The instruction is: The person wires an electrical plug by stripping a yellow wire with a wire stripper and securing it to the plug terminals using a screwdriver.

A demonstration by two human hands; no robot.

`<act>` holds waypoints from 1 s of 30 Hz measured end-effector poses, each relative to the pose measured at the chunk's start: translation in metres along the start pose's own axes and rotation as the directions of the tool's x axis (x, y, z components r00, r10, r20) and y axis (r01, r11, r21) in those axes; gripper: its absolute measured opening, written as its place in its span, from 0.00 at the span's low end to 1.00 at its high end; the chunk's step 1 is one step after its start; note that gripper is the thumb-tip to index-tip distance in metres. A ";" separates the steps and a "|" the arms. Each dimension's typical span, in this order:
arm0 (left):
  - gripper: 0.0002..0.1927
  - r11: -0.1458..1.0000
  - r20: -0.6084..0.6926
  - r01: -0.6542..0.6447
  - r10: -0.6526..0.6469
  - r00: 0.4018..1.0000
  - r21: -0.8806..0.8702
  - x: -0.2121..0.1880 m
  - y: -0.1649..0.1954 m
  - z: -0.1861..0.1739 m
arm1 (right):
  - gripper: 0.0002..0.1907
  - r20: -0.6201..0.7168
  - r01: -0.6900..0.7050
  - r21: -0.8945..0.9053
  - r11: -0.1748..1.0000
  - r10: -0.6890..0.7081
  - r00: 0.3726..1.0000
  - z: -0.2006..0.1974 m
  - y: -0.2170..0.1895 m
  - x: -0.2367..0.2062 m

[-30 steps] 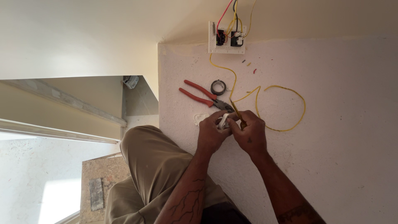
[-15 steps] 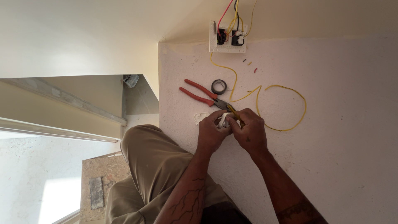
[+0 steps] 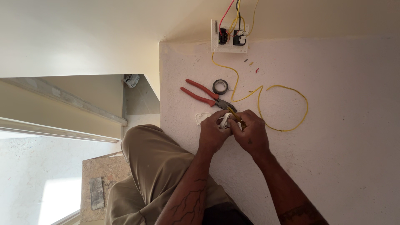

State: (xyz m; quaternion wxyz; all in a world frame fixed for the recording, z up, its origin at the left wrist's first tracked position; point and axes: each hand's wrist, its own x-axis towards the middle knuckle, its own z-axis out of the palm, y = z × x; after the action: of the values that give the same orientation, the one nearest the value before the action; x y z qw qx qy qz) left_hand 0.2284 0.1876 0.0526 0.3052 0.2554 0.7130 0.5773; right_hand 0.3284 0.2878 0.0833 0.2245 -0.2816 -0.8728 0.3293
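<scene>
White textured slab [image 3: 333, 166] fills right half of view; left edge runs straight down at the corner, with a drop beyond it to a lower ledge and floor. Back edge meets cream wall just behind white switch box [image 3: 229, 36]. Open surface wide to the right and toward the near side; crowded only ahead of the hands.

Left hand [image 3: 213, 132] knuckles up, fingers curled round small white fitting [image 3: 225, 121], clamped on it from the left. Right hand [image 3: 249, 134] pressed against the left, fingers closed on the same fitting and on the end of yellow wire [image 3: 291, 129]; exact pinch point hidden by fingers. Both forearms angled in from lower frame, converging. Fitting held just above slab, near its left edge, just behind the bent knee in tan trousers [image 3: 154, 166].

Red-handled pliers [image 3: 204, 95] flat on slab, jaw end almost touching the hands. Black tape roll [image 3: 220, 86] just beside pliers. Yellow wire loops right, then runs back to switch box. Small wire offcuts [image 3: 252, 64] near box.
</scene>
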 end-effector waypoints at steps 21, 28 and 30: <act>0.29 0.999 -0.002 -0.036 0.036 0.999 0.000 0.002 -0.005 0.002 | 0.12 -0.059 0.044 -0.053 0.998 -0.047 0.997 0.012 0.007 -0.012; 0.30 1.000 -0.005 0.009 -0.009 1.000 0.007 0.002 -0.008 0.002 | 0.12 -0.064 0.054 -0.022 0.998 -0.055 0.996 0.013 0.008 -0.013; 0.28 1.000 -0.001 0.007 -0.007 1.000 0.001 0.002 -0.007 0.002 | 0.11 -0.090 -0.022 0.016 1.000 0.023 0.996 0.013 0.007 -0.012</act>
State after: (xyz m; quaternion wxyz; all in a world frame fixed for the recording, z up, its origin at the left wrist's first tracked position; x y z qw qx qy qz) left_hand 0.2282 0.1891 0.0448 0.3069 0.2528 0.7144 0.5758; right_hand 0.3321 0.2785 0.0666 0.2622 -0.3042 -0.8561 0.3254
